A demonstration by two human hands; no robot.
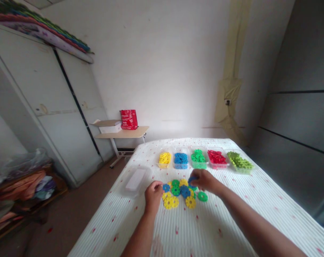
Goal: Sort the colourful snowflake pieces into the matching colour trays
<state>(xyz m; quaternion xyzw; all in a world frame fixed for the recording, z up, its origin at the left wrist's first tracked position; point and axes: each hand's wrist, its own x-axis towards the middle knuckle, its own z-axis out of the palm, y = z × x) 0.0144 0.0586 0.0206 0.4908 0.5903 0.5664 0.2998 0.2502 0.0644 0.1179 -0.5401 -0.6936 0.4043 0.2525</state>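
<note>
A loose pile of flower-shaped plastic discs lies on the table between my hands, with yellow discs (168, 203), green discs (175, 190) and blue discs (185, 191) overlapping. My right hand (205, 181) pinches a blue flower disc (192, 181) at the pile's right side, partly covering it. At the left edge, my left hand (153, 195) has its fingertips closed beside another blue disc (166, 188); whether anything is between them is hidden. One green disc (202, 196) lies apart, below my right hand.
Clear tubs of sorted pieces stand in a row behind the pile: yellow tub (164, 165), blue tub (180, 166), green tub (199, 165), red tub (217, 165), light-green tub (240, 169). A translucent lid-like tray (124, 188) lies left. A side table (132, 133) holds a red bag (129, 120).
</note>
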